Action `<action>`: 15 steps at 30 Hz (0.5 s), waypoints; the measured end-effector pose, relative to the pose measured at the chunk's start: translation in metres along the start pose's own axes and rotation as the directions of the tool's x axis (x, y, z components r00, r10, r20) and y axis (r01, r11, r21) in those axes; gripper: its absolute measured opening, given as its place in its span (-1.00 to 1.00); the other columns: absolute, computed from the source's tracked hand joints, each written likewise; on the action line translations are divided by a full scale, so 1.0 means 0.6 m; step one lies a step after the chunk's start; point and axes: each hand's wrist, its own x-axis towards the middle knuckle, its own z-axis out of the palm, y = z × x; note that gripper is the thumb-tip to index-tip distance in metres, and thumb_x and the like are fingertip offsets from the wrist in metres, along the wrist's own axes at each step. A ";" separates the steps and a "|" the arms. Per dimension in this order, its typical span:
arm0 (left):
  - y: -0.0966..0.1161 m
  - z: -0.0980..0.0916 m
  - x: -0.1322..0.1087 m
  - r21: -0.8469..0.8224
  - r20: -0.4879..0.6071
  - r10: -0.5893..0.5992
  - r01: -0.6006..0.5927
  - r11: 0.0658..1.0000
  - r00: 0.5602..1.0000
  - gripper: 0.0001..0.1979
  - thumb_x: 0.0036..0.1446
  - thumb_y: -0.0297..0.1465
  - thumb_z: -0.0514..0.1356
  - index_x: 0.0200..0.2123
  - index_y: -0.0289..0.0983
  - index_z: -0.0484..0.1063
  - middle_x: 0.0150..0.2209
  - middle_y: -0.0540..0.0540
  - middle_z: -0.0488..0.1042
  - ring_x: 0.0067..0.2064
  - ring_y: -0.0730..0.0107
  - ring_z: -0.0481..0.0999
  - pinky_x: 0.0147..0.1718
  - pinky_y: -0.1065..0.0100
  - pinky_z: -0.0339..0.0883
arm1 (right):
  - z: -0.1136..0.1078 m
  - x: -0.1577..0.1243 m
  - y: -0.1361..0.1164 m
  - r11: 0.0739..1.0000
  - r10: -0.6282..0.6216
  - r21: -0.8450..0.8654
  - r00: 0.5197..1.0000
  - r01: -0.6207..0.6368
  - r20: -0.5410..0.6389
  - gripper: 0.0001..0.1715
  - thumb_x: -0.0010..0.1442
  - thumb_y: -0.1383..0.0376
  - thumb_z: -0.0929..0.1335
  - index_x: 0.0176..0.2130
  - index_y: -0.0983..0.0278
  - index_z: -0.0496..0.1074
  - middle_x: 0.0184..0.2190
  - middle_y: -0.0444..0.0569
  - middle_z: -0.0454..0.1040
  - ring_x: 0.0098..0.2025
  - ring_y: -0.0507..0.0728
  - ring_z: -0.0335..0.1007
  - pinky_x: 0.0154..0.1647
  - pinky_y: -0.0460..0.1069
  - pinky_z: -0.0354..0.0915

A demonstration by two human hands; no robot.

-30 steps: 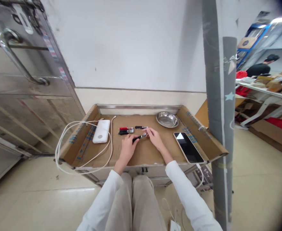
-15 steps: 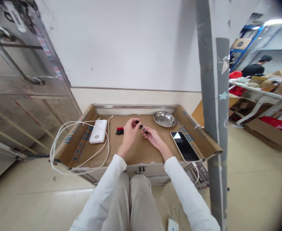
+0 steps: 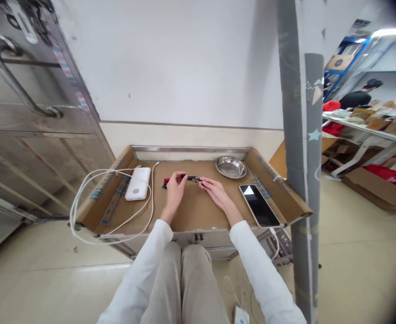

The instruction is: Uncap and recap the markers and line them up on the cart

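Note:
A slim black pen (image 3: 191,178) lies level between my two hands, above the cardboard-lined tray (image 3: 198,211). My left hand (image 3: 175,191) pinches its left end between thumb and fingers. My right hand (image 3: 215,191) has its fingertips closed on the right end, where a shiny part shows. The fingers hide both ends, so its exact shape is unclear. Behind my left hand lie several red and black pens (image 3: 165,181), mostly covered by the fingers.
A white power bank (image 3: 137,183) with a looped white cable (image 3: 83,180) sits left. A round metal dish (image 3: 231,167) stands at the back right, a phone (image 3: 259,205) in front of it. A grey wrapped pole (image 3: 301,135) rises on the right; a person (image 3: 360,96) is beyond.
My left hand has moved left and slightly down, and my right hand a little lower. The pen has turned from slanting to nearly level, and more of it shows between the hands.

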 end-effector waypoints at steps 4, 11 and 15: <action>-0.004 0.006 -0.001 -0.008 -0.006 0.010 -0.010 1.000 1.000 -0.80 0.12 -0.33 0.15 -0.19 -0.30 0.37 -0.21 -0.12 0.48 -0.19 0.37 0.48 -0.11 0.29 0.33 | -0.007 0.007 0.006 0.984 -0.160 -0.097 0.980 0.149 -0.119 -0.67 -0.11 0.19 0.49 -0.30 0.27 0.50 -0.34 -0.06 0.53 -0.30 0.04 0.43 -0.09 0.01 0.35; -0.011 0.001 0.003 0.029 0.019 0.065 -0.066 0.997 0.998 -0.81 0.16 -0.34 0.11 -0.18 -0.29 0.35 -0.18 -0.14 0.46 -0.15 0.37 0.47 -0.11 0.29 0.34 | -0.005 0.000 0.010 0.662 -0.471 -0.657 0.882 0.361 0.009 -0.74 0.14 0.15 0.29 -0.27 0.24 0.47 -0.27 0.00 0.51 -0.23 0.10 0.42 -0.13 0.04 0.34; -0.017 0.005 0.008 0.052 0.147 0.122 -0.131 0.990 0.982 -0.88 0.14 -0.41 0.11 -0.22 -0.28 0.34 -0.20 -0.13 0.46 -0.16 0.36 0.47 -0.10 0.28 0.33 | 0.001 -0.006 0.006 0.539 -0.539 -0.734 0.839 0.413 0.077 -0.75 0.19 0.20 0.25 -0.26 0.24 0.45 -0.26 0.00 0.49 -0.19 0.10 0.42 -0.14 0.00 0.33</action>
